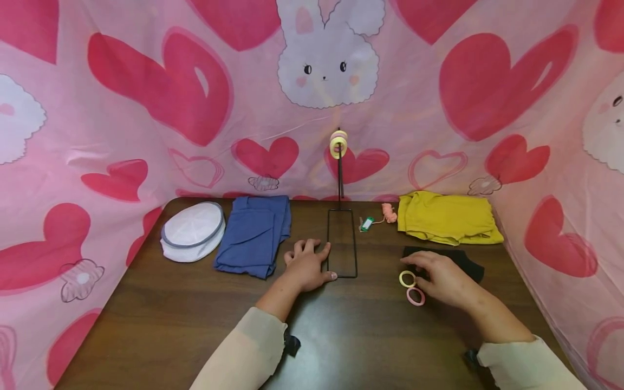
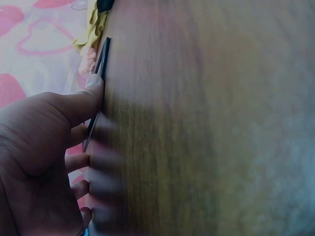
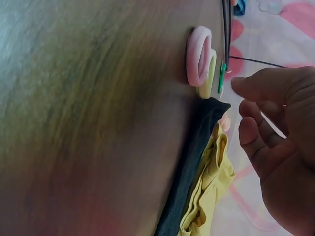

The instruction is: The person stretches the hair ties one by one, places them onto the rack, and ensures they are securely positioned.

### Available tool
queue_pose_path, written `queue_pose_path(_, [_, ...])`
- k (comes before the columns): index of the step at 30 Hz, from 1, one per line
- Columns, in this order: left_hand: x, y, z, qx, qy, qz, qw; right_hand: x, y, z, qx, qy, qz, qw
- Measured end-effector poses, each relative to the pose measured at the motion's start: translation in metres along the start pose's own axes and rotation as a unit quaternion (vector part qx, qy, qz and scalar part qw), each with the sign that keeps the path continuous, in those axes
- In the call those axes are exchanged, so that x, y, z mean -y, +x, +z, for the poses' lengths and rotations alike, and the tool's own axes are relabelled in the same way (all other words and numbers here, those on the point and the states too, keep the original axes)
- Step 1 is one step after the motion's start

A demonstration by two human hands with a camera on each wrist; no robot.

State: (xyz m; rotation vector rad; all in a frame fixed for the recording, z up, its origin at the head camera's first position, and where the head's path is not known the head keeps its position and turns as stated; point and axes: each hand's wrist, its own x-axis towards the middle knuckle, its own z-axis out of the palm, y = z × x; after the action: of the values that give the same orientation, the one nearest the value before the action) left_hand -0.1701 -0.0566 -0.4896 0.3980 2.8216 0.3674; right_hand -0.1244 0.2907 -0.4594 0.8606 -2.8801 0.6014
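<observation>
Left hand (image 1: pixel 306 268), fingers spread, touches stand (image 1: pixel 339 189). Right hand (image 1: pixel 441 277), fingers loose, empty, near yellow ring (image 1: pixel 401 278) right of stand; brushing might slide it.

Far left, I see a cap (image 1: pixel 192 225); blue cloth (image 1: pixel 253 233) lies just right of it. Far right: yellow cloth (image 1: pixel 446 216), black cloth (image 1: pixel 472 263) nearer, coral yarn (image 1: pixel 389 213) leftward.

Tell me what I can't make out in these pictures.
Head view: part of the black cloth, hidden by the right hand.
Head view: the wire stand's near-left corner, hidden by the left hand.
Head view: any writing on the green key tag, too small.
Right wrist view: the lower end of the folded yellow garment, cut off by the bottom edge.
</observation>
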Motion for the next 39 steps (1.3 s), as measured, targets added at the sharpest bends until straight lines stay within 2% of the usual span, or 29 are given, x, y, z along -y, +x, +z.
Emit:
queue_pose_path(14, [0.000, 0.000, 0.000, 0.001, -0.002, 0.000, 1.0000, -0.008, 0.006, 0.007, 0.072, -0.004, -0.003, 0.997])
queue_pose_path(20, [-0.001, 0.000, -0.001, 0.004, -0.001, 0.003, 1.0000, -0.009, 0.008, 0.007, 0.086, -0.004, -0.008, 0.996])
queue_pose_path(30, [-0.002, -0.001, -0.004, 0.008, -0.001, 0.003, 1.0000, -0.005, 0.011, 0.006, 0.066, -0.007, -0.019, 0.998])
queue_pose_path(39, [-0.001, -0.001, -0.003, 0.013, 0.000, -0.001, 0.9999, 0.006, 0.018, 0.010, 0.004, -0.022, -0.048, 0.999])
